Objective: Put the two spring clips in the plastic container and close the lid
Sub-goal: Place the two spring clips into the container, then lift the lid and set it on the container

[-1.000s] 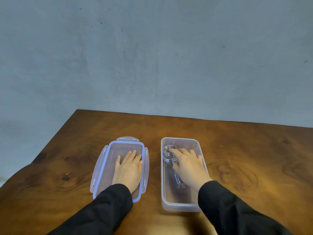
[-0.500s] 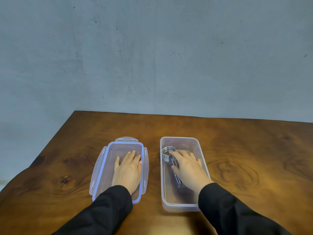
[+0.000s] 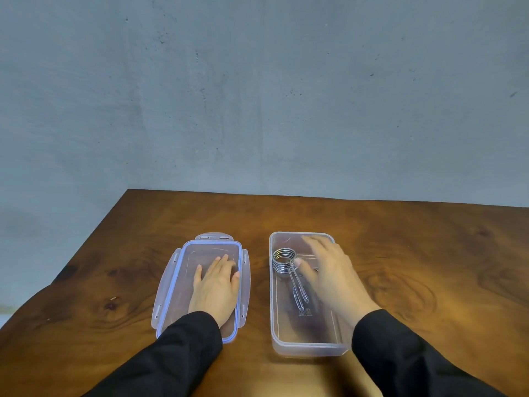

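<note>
A person in black sleeves has both hands down on a brown wooden worktop (image 3: 400, 239) set against a grey wall (image 3: 257, 96). The left hand (image 3: 214, 287) lies flat, fingers spread, palm down on the lid (image 3: 200, 250), which rests on the worktop just left of the container (image 3: 300, 346); its grip is open and holds nothing. The lid has a blue seal around its rim and its latch flaps folded out.

The clear container stands open beside it, the two near but apart. Inside, toward the far left corner, a metal spring clip (image 3: 284, 263) lies with its coil away from the person and its long legs pointing back toward them. I can make out only this one clip for certain.

The right hand (image 3: 329, 270) is over the container, blurred, fingers loose and spread, its thumb just beside the coil. It grips nothing, as far as I can see.
</note>
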Action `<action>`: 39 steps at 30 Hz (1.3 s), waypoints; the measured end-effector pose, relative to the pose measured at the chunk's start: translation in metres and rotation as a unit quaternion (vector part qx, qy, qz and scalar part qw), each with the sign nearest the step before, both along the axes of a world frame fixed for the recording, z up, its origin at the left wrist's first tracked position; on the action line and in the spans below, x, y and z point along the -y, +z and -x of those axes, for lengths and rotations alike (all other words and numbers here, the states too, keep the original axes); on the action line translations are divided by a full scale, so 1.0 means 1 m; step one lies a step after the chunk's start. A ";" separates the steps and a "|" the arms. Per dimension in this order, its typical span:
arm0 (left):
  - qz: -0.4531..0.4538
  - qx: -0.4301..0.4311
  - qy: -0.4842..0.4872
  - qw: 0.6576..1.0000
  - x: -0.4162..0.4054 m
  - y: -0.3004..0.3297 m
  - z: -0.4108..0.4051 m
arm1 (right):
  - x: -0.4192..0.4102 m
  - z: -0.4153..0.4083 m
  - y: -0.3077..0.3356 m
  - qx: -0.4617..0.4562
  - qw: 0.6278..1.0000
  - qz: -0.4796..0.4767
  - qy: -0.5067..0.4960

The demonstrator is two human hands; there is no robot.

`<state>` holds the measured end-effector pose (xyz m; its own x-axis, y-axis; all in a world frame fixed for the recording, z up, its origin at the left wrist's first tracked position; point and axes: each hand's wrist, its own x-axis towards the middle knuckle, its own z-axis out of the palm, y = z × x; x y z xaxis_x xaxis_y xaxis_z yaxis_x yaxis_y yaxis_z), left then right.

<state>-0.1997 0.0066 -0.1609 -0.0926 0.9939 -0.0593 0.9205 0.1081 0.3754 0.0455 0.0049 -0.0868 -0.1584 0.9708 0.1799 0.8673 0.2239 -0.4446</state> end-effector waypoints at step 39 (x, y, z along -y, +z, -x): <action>-0.161 0.566 0.011 0.808 0.032 0.236 -0.030 | 0.030 -0.053 0.035 -0.341 0.934 0.015 -0.107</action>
<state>-0.1693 -0.0257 0.0749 -0.1789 0.9733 0.1436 -0.0346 -0.1520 0.9878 0.0987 -0.0251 -0.0513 0.1801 0.9736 0.1400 0.4041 0.0565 -0.9130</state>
